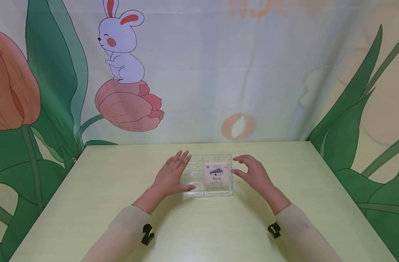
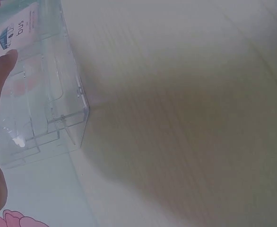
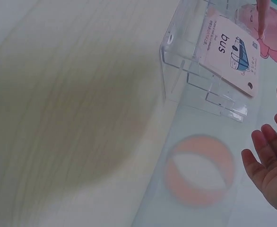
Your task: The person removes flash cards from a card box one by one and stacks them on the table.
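Note:
A clear plastic box (image 1: 218, 193) with two side-by-side compartments stands on the table. In its right compartment lies a pale pink card (image 1: 216, 174) printed with a bus picture and the word "bus". My left hand (image 1: 171, 177) is spread over the box's left part, fingers straight and thumb toward the middle; whether it touches the plastic I cannot tell. Just off the box's right side is my right hand (image 1: 254, 174), fingers loosely bent and holding nothing. The right wrist view shows the card (image 3: 230, 54) resting tilted inside the stepped box (image 3: 188, 78).
The light wooden table (image 1: 199, 229) reaches back to a curtain (image 1: 193, 72) printed with a rabbit, tulips and leaves. Dark wrist cameras sit at the left cuff (image 1: 147, 234) and the right cuff (image 1: 274, 230).

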`<state>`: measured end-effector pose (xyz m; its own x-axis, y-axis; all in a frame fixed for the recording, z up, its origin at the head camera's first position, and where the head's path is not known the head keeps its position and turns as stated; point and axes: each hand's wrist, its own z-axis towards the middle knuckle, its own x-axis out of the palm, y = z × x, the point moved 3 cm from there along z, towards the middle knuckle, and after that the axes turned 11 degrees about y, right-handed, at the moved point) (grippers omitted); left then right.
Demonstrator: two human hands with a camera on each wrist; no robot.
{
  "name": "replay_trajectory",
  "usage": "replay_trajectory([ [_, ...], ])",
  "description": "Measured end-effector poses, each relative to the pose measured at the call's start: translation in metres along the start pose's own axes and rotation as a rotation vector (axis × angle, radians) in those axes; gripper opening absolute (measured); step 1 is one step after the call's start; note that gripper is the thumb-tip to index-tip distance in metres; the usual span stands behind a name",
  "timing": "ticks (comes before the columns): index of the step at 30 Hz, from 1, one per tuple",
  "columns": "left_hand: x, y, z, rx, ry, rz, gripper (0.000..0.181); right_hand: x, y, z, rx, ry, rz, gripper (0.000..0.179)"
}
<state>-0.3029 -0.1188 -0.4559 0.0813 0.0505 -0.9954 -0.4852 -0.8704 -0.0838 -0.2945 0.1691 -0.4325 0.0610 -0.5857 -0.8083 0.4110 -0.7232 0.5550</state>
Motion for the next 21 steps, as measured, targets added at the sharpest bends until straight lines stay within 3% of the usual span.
replay_trajectory([
  [21,0.004,0.007,-0.001,0.029,0.018,0.031,0.108,0.006,0.005,0.014,-0.001,0.034,0.026,0.036],
])
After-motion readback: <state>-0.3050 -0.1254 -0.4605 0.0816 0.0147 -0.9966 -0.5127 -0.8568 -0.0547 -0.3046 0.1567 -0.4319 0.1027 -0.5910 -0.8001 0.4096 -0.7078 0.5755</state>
